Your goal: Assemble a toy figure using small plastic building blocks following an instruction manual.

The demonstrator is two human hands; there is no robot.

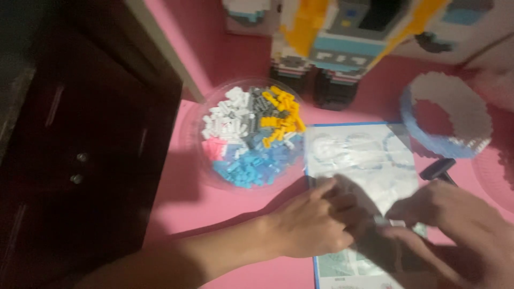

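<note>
- Grip first: the left hand (313,225) lies palm down on the instruction sheet (364,160), fingers (334,200) loosely together and pointing right, pressing on the paper. It's flat on it, not pinching it.
- The right hand (450,225) comes in from the lower right, fingers curled in toward the left hand. There's a small pale bit (380,219) right at its fingertips, but the shot is blurry, so I can't tell whether it's actually pinched or just lying there.
- The two hands nearly meet over the lower middle of the sheet, and they throw a dark shadow across it.
- The sheet is a glossy white page with a blue border and pale ring-shaped diagrams, lying flat on the pink table (225,214), just right of the bowl.
- The clear round bowl (195,139) holds tiny building bricks sorted by colour: white, grey, yellow, pink and blue.
- A small dark tool (438,169) sits just off the sheet's right edge, right above the right hand.
- Further right there's a half-built ring of bricks (447,115), blue wall with a white top.
- At the back stands a big brick figure (337,48) in yellow, grey and light blue.
- A dark wooden cabinet (80,150) fills the left side.
</note>
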